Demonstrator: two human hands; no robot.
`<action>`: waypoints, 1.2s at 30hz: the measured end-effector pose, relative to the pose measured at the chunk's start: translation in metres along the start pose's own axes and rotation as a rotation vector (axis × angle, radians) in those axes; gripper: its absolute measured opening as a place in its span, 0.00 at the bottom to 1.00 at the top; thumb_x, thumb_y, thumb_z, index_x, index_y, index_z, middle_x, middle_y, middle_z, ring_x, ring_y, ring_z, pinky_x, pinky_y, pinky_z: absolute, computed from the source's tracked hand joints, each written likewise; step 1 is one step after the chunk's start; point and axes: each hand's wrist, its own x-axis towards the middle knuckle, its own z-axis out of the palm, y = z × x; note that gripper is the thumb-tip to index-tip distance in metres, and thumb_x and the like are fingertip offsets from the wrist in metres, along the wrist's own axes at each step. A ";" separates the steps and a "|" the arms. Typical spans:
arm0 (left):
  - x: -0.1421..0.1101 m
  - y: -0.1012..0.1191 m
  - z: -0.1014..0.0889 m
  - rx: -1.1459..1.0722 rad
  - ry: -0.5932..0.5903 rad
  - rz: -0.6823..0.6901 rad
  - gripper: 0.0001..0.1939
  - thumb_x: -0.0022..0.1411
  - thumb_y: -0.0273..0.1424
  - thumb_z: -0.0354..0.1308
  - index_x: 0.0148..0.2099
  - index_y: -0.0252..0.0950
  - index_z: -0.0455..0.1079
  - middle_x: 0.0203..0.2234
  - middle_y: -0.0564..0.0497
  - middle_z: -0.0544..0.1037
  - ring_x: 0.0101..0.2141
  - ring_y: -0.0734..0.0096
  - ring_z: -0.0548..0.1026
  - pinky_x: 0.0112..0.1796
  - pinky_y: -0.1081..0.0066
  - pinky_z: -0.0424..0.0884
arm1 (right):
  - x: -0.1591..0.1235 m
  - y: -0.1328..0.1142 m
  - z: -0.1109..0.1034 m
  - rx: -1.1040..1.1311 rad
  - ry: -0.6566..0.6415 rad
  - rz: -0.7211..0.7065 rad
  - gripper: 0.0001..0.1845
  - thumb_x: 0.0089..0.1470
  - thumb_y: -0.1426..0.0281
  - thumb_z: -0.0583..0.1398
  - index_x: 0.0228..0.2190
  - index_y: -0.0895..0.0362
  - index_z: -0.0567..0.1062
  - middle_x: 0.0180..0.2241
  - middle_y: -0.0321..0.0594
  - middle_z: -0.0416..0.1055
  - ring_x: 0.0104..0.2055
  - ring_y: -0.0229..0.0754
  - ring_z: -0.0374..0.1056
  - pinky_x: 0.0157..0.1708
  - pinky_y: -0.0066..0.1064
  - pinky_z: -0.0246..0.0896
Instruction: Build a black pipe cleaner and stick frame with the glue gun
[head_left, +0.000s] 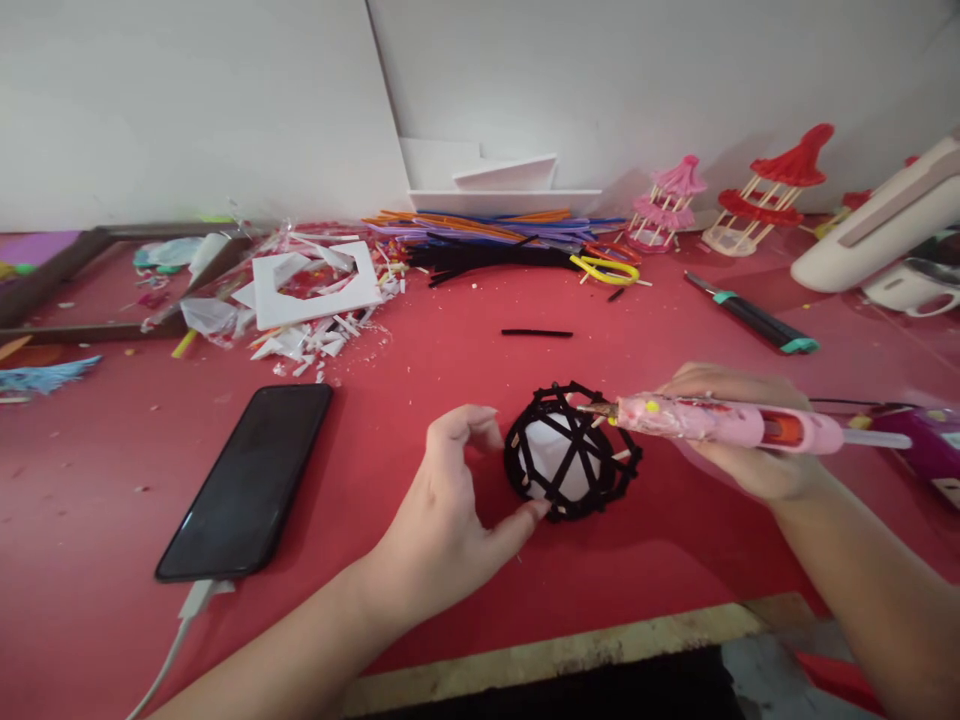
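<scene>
A small round basket of crisscrossed black strips [576, 436], like pipe cleaners, sits on the red table with a white base showing through it. My left hand [457, 500] curls around its left side, the thumb pressed to the near rim and the fingers bent at the far left. In my right hand [750, 440] is a pink hot glue gun [675, 418], held level with a clear glue stick poking out of its back. The metal nozzle points left and meets the basket's upper right part; whether it touches a strip I cannot tell.
One short black strip [536, 333] lies beyond the basket. Farther back are bundled pipe cleaners [495, 235], yellow-handled scissors [609, 270], a utility knife [754, 315] and foam scraps [315, 285]. A phone [247, 480] on a cable lies left; two small stick towers [772, 190] stand back right.
</scene>
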 end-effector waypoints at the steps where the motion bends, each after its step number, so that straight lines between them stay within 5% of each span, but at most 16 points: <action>1: 0.000 -0.001 0.000 0.009 0.024 -0.011 0.37 0.56 0.30 0.67 0.61 0.39 0.48 0.49 0.41 0.67 0.48 0.57 0.73 0.50 0.54 0.75 | 0.001 0.000 0.000 0.005 -0.007 0.012 0.14 0.52 0.75 0.62 0.42 0.53 0.78 0.34 0.41 0.77 0.33 0.44 0.72 0.29 0.38 0.68; 5: 0.004 -0.003 -0.001 -0.051 -0.069 -0.033 0.42 0.59 0.33 0.65 0.67 0.41 0.43 0.59 0.35 0.65 0.59 0.50 0.69 0.56 0.48 0.70 | 0.003 -0.003 0.001 0.021 -0.049 0.043 0.13 0.52 0.76 0.61 0.40 0.54 0.78 0.33 0.41 0.76 0.31 0.42 0.71 0.28 0.35 0.66; 13: 0.005 0.001 -0.003 -0.103 -0.074 -0.119 0.33 0.63 0.27 0.57 0.66 0.40 0.47 0.51 0.42 0.77 0.54 0.61 0.76 0.51 0.62 0.76 | -0.005 0.001 -0.006 0.032 -0.069 0.101 0.05 0.54 0.71 0.61 0.35 0.53 0.77 0.29 0.39 0.73 0.27 0.41 0.68 0.25 0.34 0.61; 36: 0.005 -0.001 -0.004 -0.021 -0.061 -0.094 0.29 0.62 0.27 0.56 0.64 0.38 0.54 0.53 0.39 0.76 0.51 0.59 0.79 0.49 0.60 0.79 | -0.003 -0.006 -0.002 -0.075 -0.126 0.172 0.04 0.55 0.71 0.58 0.28 0.52 0.72 0.24 0.38 0.68 0.24 0.41 0.62 0.23 0.35 0.52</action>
